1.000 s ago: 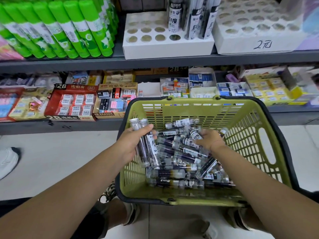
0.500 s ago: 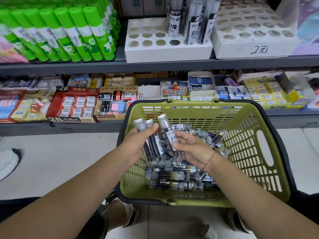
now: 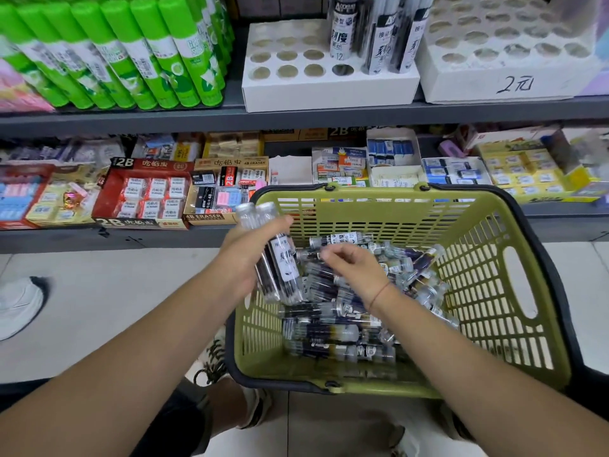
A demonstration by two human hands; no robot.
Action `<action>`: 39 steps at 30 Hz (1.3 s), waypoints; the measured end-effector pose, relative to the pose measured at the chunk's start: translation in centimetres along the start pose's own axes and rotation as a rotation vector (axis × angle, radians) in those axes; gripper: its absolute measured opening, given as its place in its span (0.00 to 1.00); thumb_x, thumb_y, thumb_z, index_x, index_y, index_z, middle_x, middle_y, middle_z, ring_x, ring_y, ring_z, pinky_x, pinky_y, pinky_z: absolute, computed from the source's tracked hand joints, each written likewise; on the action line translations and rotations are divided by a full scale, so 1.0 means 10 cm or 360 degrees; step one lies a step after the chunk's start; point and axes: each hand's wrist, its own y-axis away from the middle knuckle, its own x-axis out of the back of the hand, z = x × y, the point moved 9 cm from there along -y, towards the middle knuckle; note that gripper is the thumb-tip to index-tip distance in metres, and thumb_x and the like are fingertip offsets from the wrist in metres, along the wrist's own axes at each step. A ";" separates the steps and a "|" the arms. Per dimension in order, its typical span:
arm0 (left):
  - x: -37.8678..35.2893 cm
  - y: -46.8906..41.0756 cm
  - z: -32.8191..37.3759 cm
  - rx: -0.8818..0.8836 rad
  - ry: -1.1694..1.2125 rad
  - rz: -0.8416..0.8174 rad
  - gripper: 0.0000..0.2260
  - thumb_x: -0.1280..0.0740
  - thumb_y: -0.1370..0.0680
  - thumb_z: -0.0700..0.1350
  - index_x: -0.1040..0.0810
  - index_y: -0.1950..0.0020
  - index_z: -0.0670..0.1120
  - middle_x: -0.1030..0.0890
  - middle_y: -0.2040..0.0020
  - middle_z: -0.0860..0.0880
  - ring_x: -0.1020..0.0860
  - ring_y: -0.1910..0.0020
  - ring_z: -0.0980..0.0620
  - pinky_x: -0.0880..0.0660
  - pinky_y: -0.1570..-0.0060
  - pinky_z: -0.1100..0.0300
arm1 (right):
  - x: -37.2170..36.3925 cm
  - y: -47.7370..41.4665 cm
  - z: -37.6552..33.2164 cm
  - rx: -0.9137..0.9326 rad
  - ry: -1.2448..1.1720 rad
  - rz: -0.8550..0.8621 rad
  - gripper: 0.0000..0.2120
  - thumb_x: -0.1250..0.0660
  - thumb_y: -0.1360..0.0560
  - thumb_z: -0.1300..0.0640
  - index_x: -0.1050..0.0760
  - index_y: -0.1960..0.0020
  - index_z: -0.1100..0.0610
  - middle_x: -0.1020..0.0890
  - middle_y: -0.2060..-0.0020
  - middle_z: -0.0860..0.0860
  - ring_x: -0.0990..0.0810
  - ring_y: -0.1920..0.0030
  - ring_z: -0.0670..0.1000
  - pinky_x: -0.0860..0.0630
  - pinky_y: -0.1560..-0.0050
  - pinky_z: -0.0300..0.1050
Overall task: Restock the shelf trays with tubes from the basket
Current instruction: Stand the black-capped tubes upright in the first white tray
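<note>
One upper shelf (image 3: 296,118) spans your view. Below it sits one green basket (image 3: 487,285) holding a loose pile of tubes (image 3: 329,334), too jumbled to count. The shelf carries two white trays. The left tray (image 3: 329,90) shows four open holes in its front row and at least three standing tubes (image 3: 379,34) at its right end. The right tray (image 3: 478,80), marked in pen, shows rows of open holes. Your left grip (image 3: 245,258) is clenched round a bundle of tubes (image 3: 281,272) at the basket's left wall, two caps showing above the fingers. Your right grip (image 3: 356,272) is released, fingers relaxed, over the pile.
</note>
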 end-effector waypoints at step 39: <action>0.04 0.03 0.31 -0.0048 -0.0202 -0.0085 0.16 0.23 0.31 0.51 0.18 0.49 0.42 0.15 0.56 0.45 0.17 0.55 0.49 0.22 0.53 0.54 | 0.34 -0.44 -0.14 0.0155 0.1122 -0.0190 0.21 0.29 0.28 0.49 0.28 0.40 0.58 0.21 0.51 0.50 0.22 0.56 0.47 0.22 0.55 0.45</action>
